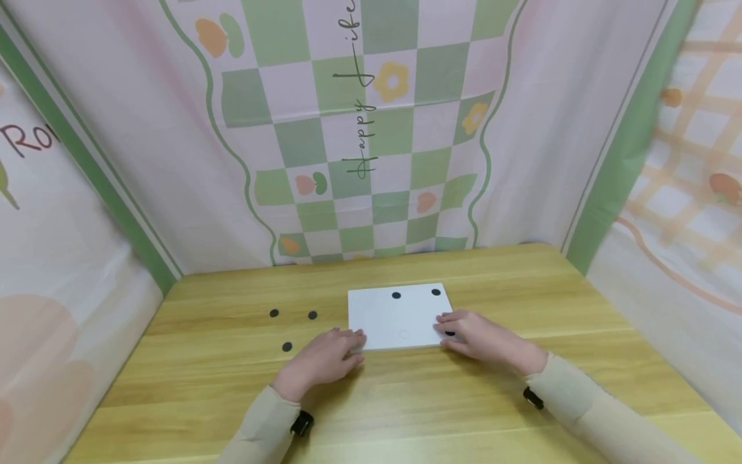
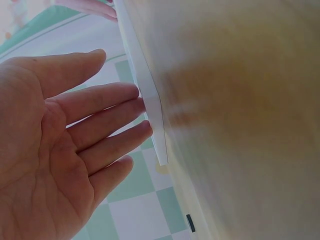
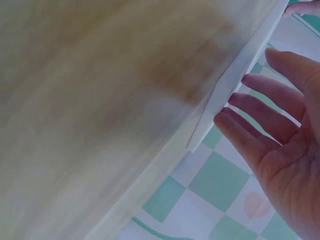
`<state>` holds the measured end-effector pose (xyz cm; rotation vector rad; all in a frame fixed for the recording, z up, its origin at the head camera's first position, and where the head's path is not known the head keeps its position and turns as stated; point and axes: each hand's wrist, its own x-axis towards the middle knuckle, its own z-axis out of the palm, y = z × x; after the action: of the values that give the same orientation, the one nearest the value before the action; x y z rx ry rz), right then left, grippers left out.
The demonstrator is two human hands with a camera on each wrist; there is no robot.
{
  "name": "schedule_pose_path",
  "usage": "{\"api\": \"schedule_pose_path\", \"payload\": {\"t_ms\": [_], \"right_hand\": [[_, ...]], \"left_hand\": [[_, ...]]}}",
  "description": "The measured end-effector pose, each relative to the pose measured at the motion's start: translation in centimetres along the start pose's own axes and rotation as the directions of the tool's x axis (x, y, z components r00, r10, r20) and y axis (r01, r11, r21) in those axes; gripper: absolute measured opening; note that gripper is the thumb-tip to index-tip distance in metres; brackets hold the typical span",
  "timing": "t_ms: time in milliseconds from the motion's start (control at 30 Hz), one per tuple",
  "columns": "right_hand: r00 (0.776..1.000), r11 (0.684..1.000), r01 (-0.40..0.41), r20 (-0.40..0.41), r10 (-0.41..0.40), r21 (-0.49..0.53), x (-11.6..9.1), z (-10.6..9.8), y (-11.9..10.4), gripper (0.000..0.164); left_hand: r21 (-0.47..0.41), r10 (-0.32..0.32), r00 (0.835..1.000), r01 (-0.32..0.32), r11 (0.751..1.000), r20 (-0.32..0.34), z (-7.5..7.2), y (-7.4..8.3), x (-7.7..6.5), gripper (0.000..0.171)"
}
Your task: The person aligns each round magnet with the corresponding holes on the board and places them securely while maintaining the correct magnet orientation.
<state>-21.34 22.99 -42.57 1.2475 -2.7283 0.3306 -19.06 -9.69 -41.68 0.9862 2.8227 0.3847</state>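
Observation:
A flat white board (image 1: pixel 382 319) lies on the wooden table. My left hand (image 1: pixel 324 361) touches its front left corner with the fingertips; in the left wrist view the fingers (image 2: pixel 107 100) are nearly straight and apart. On the right edge rest the fingertips of my right hand (image 1: pixel 481 336), its fingers (image 3: pixel 270 105) loosely bent in the right wrist view. Two black discs (image 1: pixel 397 295) sit along the board's far side. Another black disc (image 1: pixel 449 333) shows partly under the right hand's fingers. A faint round outline (image 1: pixel 404 334) marks the board near its front edge.
Three more black discs (image 1: pixel 286 347) lie on the table (image 1: pixel 417 412) left of the board, close to the left hand. Behind the table hangs a green-and-white checked curtain (image 1: pixel 342 142), with fabric walls on both sides. Each sleeve carries a small black clip (image 1: pixel 302 423).

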Motion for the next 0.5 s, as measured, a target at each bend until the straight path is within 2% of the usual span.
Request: {"api": "schedule_pose_path", "payload": {"t_ms": [267,500], "right_hand": [[0.998,0.999,0.049,-0.029,-0.05,-0.017,0.24,0.07,0.1,0.026],[0.999,1.0,0.017,-0.029,-0.017,-0.012,0.36,0.24,-0.05,0.025]], "left_hand": [[-0.001,0.008,1.0,-0.008,1.0,-0.008,0.01,-0.07,-0.1,0.043],[0.006,0.014,1.0,-0.014,1.0,-0.009,0.15,-0.19,0.01,0.043]]}}
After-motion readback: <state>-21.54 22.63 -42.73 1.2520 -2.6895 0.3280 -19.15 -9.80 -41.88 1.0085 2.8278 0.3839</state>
